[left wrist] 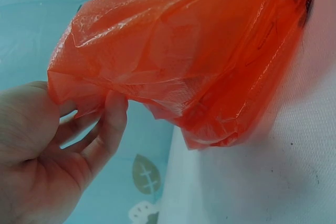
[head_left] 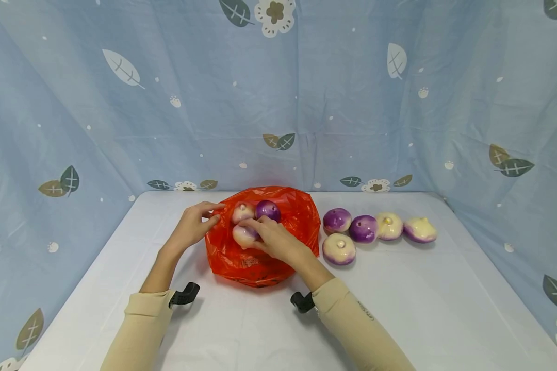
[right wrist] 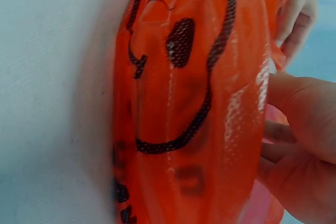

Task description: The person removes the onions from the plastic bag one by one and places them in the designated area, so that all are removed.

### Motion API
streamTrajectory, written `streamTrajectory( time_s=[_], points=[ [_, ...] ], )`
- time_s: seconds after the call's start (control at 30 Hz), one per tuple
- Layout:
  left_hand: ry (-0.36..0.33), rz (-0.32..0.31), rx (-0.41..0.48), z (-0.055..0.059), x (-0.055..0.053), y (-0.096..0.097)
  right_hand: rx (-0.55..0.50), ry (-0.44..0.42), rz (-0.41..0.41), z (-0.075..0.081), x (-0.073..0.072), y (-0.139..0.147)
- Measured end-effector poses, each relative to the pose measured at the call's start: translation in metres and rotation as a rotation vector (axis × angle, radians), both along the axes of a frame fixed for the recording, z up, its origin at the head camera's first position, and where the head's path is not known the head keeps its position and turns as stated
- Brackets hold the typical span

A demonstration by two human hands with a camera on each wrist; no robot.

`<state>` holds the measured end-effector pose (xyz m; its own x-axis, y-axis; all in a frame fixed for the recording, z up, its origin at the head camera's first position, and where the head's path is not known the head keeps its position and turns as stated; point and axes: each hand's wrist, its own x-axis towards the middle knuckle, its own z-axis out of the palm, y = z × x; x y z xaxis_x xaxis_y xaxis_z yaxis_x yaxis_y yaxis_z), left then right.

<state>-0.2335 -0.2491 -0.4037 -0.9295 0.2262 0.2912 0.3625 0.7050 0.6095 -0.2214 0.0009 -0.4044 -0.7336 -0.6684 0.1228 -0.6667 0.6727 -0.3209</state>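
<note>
A red plastic bag (head_left: 301,216) stands on the table with its mouth spread wide. My left hand (head_left: 195,224) grips the bag's left rim; in the left wrist view the thin film (left wrist: 152,61) runs between thumb and fingers. Over the bag's opening, my right hand (head_left: 278,239) holds a shiny white-and-purple turnip (head_left: 243,236). Just behind it in the bag lie a pale turnip (head_left: 243,212) and a deep purple one (head_left: 267,209). In the right wrist view the bag's printed side (right wrist: 178,103) hides part of the right fingers.
Right of the bag, several more turnips (head_left: 364,229) sit close together on the white tabletop (head_left: 422,304). The nearest of them, a pale turnip (head_left: 339,249), lies right by the bag's edge. A blue leaf-patterned curtain (head_left: 306,93) encloses the back and sides.
</note>
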Motion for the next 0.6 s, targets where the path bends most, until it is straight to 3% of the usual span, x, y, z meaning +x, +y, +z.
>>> streamTrajectory(
  time_s=[0.3,0.6],
  points=[
    [-0.02,-0.002,0.009,0.001,0.002,0.001,0.031,-0.027,0.007,0.004,0.006,0.007],
    [-0.009,0.001,0.01,0.002,0.002,0.0,-0.064,-0.102,0.006,0.002,0.013,0.02]
  ],
)
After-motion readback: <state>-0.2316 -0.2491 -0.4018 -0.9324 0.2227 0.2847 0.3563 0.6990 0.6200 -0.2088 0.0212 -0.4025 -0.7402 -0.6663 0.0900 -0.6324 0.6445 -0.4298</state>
